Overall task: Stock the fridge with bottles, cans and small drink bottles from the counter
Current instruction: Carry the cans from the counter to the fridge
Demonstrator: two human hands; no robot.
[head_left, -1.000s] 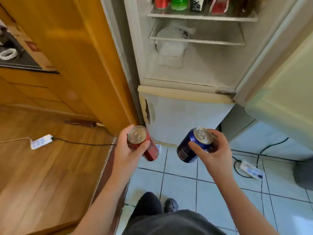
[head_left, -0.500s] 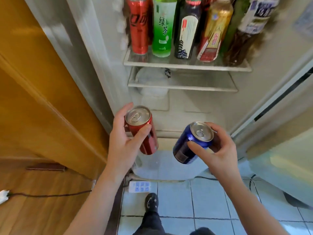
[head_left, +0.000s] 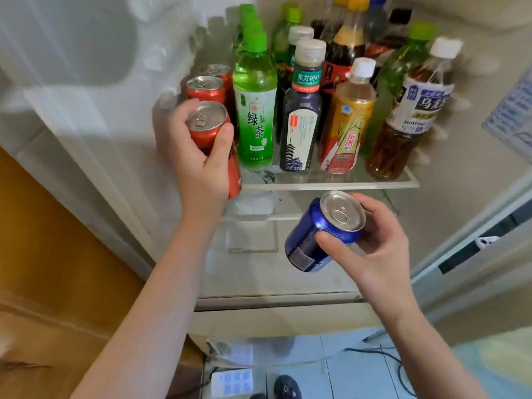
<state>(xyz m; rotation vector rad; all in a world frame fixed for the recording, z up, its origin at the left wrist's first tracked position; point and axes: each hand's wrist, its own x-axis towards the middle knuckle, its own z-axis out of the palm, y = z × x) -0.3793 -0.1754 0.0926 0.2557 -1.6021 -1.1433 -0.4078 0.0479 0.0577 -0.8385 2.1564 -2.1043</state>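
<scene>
At the open fridge's upper shelf (head_left: 331,184), your left hand (head_left: 198,165) grips a red can (head_left: 210,125) at the shelf's left end, right hand (head_left: 374,243) grips a blue can (head_left: 319,234) lower; next likely seat red ahead of the red cans there.

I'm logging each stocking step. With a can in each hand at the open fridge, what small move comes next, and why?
Probably lower the red can onto the shelf, in front of the two red cans standing there. The left hand holds it by that spot, beside the green bottle; the right hand holds the blue can lower, below the shelf.
</scene>
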